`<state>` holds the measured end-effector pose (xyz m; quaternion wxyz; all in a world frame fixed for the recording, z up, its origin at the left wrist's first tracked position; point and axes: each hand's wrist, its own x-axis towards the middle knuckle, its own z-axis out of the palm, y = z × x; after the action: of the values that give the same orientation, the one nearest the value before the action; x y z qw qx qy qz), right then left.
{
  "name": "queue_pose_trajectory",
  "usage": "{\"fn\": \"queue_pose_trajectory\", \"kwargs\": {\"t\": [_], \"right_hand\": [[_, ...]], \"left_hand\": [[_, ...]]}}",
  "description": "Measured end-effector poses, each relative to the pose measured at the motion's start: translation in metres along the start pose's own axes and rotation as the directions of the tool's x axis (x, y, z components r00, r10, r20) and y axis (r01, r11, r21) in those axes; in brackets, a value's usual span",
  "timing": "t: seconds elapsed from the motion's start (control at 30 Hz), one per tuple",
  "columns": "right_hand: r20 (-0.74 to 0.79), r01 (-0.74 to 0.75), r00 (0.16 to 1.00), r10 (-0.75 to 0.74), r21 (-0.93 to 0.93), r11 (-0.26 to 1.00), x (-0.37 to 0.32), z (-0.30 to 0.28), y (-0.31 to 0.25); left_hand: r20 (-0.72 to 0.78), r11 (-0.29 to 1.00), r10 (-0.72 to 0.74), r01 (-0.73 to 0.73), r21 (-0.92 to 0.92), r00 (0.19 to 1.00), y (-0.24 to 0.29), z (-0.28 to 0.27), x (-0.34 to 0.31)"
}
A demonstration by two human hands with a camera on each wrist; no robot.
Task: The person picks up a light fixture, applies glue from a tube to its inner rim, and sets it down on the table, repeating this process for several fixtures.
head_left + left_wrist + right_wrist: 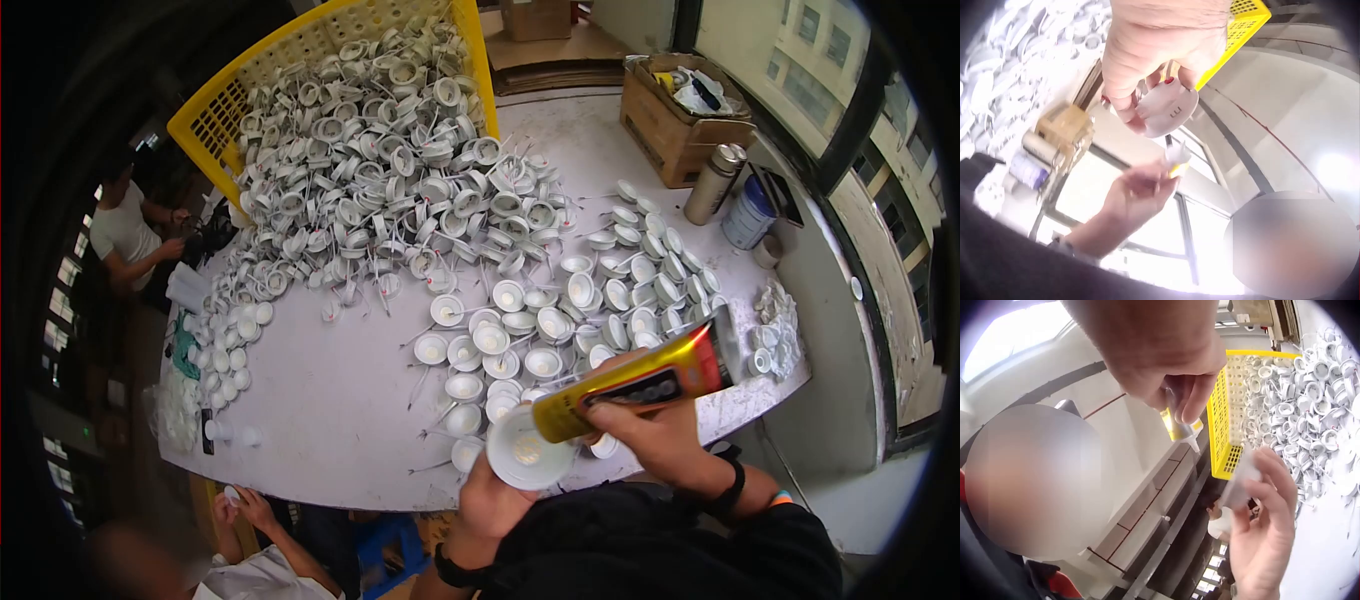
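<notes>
My left hand [492, 503] grips a white round lamp housing [520, 462] by its rim and underside, its hollow face turned up with a pale yellowish disc inside. My right hand [655, 437] holds a yellow, black and red glue tube [640, 383] slantwise, its narrow end over the housing. In the right wrist view the tube's pale pointed nozzle [1193, 444] is aimed toward the housing [1241, 482] in my left hand. The left wrist view shows fingers curled round the housing [1169, 112], its white back marked with small print.
Many similar housings [545, 362] with wires lie face up beside my hands. A big heap [400, 190] spills from a tipped yellow crate [212, 112]. A cardboard box [665, 130], a metal flask [714, 185] and a blue can [748, 215] stand by the window. Two other people sit at left.
</notes>
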<state>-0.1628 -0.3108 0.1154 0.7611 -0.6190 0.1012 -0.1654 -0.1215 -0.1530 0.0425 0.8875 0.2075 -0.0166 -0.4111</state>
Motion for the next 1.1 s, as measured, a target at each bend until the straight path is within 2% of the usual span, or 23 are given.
{"fn": "queue_pose_trajectory", "kwargs": {"t": [0.03,0.13,0.2,0.27,0.33,0.4,0.43,0.47,0.5,0.53,0.57,0.63,0.67,0.7,0.77,0.8,0.83,0.87,0.9,0.93,1.0,1.07,1.1], "right_hand": [[-0.025,-0.072,0.997,0.074,0.066,0.995,-0.002,-0.005,-0.003],[-0.133,-0.017,0.991,0.030,0.098,0.995,-0.008,-0.023,-0.005],[-0.263,-0.004,0.964,0.030,0.097,0.995,-0.016,-0.035,-0.001],[-0.390,-0.023,0.919,0.051,0.076,0.997,-0.027,-0.047,0.003],[-0.473,-0.043,0.879,0.062,0.051,0.998,-0.035,-0.056,0.008],[-0.534,-0.050,0.844,0.051,0.016,0.999,-0.045,-0.063,0.007],[-0.591,-0.042,0.806,0.033,-0.001,0.999,-0.048,-0.065,0.006],[-0.629,-0.031,0.777,0.022,-0.003,1.000,-0.048,-0.064,0.009],[-0.643,0.028,0.765,-0.038,-0.026,0.999,-0.050,-0.067,0.015],[-0.616,-0.006,0.788,-0.009,-0.022,1.000,-0.054,-0.067,0.015],[-0.596,-0.031,0.803,-0.003,-0.047,0.998,-0.055,-0.069,0.013],[-0.643,0.013,0.766,-0.002,0.012,1.000,-0.054,-0.066,0.015],[-0.636,0.008,0.772,0.004,0.016,1.000,-0.053,-0.066,0.014],[-0.620,0.002,0.784,0.018,0.031,1.000,-0.052,-0.066,0.013],[-0.608,0.002,0.793,0.025,0.045,0.999,-0.052,-0.071,0.011],[-0.602,-0.006,0.798,0.030,0.042,0.999,-0.051,-0.074,0.011],[-0.593,-0.012,0.805,0.034,0.041,0.999,-0.048,-0.078,0.010],[-0.585,-0.003,0.810,0.032,0.050,0.999,-0.046,-0.083,0.012],[-0.553,0.008,0.832,0.028,0.063,0.998,-0.043,-0.089,0.016],[-0.520,0.016,0.854,0.025,0.074,0.997,-0.041,-0.095,0.018],[-0.500,0.004,0.865,0.052,0.111,0.994,-0.035,-0.099,0.016],[-0.445,-0.015,0.891,0.085,0.158,0.987,-0.028,-0.107,0.014],[-0.437,-0.005,0.895,0.084,0.178,0.984,-0.027,-0.111,0.016]], "left_hand": [[-0.084,0.999,0.032,-0.031,0.006,0.996,0.007,-0.009,0.000],[-0.253,0.985,0.171,-0.168,0.032,0.952,0.034,-0.049,-0.003],[-0.382,0.967,0.256,-0.235,0.102,0.888,0.057,-0.093,-0.009],[-0.473,0.943,0.326,-0.250,0.218,0.819,0.079,-0.158,-0.017],[-0.584,0.939,0.340,-0.231,0.255,0.737,0.100,-0.212,-0.028],[-0.645,0.949,0.313,-0.198,0.247,0.697,0.123,-0.259,-0.043],[-0.703,0.950,0.310,-0.184,0.251,0.640,0.124,-0.278,-0.043],[-0.705,0.947,0.320,-0.190,0.259,0.634,0.118,-0.297,-0.035],[-0.741,0.939,0.344,-0.193,0.286,0.577,0.120,-0.317,-0.035],[-0.776,0.927,0.375,-0.196,0.320,0.507,0.136,-0.325,-0.051],[-0.776,0.916,0.402,-0.213,0.341,0.486,0.151,-0.326,-0.066],[-0.852,0.911,0.387,-0.006,0.412,0.352,0.148,-0.333,-0.052],[-0.868,0.897,0.422,0.022,0.442,0.262,0.148,-0.321,-0.048],[-0.866,0.896,0.421,0.022,0.442,0.272,0.147,-0.319,-0.047],[-0.810,0.812,0.583,0.055,0.581,-0.061,0.148,-0.312,-0.051],[-0.782,0.780,0.623,-0.051,0.624,-0.033,0.133,-0.278,-0.045],[-0.790,0.835,0.548,-0.125,0.536,0.274,0.118,-0.249,-0.042],[-0.707,0.890,0.438,-0.156,0.429,0.555,0.100,-0.224,-0.042],[-0.682,0.946,0.244,-0.014,0.324,0.689,0.078,-0.201,-0.034],[-0.628,0.962,0.032,0.146,0.229,0.778,0.056,-0.180,-0.024],[-0.619,0.843,-0.183,0.447,0.301,0.763,0.015,-0.144,-0.007],[-0.704,0.818,-0.163,0.494,0.295,0.691,-0.018,-0.149,0.009],[-0.708,0.816,-0.141,0.486,0.313,0.692,-0.028,-0.149,0.013]]}}
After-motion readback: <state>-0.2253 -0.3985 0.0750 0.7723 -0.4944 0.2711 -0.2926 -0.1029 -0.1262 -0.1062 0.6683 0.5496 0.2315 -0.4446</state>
